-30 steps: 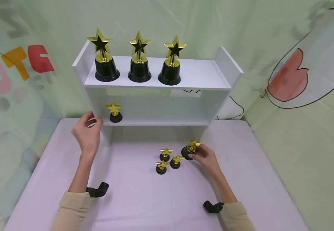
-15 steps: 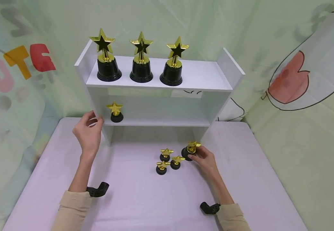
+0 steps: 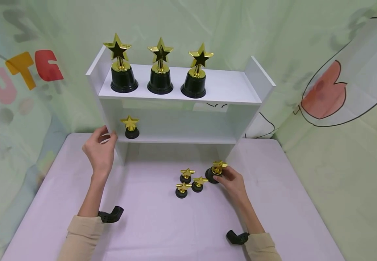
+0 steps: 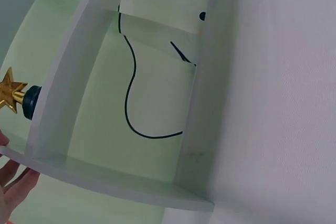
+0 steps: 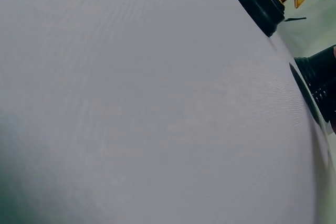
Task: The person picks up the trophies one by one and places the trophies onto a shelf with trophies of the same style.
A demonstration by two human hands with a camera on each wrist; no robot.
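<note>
My left hand [image 3: 99, 154] grips the left side panel of a white shelf unit [image 3: 229, 85]. In the left wrist view, thumb and fingers [image 4: 21, 188] lie on opposite sides of the panel. My right hand [image 3: 235, 184] pinches a star trophy [image 3: 212, 176] with a gold star and black base, low over the table by the unit's right leg. Only its black base [image 5: 319, 80] shows at the right wrist view's edge; I cannot tell whether it touches the table. Left of it stand three smaller star trophies, one nearest [image 3: 197, 187].
Three large star trophies, one in the middle [image 3: 160, 81], stand on the top shelf. A small star trophy [image 3: 131, 132] stands at the left of the middle shelf. A pale cloth covers the table [image 3: 162, 224]. Printed curtains hang behind and at both sides.
The whole view shifts slightly. Both hands stay nearly in place, the left on the shelf panel and the right on the trophy.
</note>
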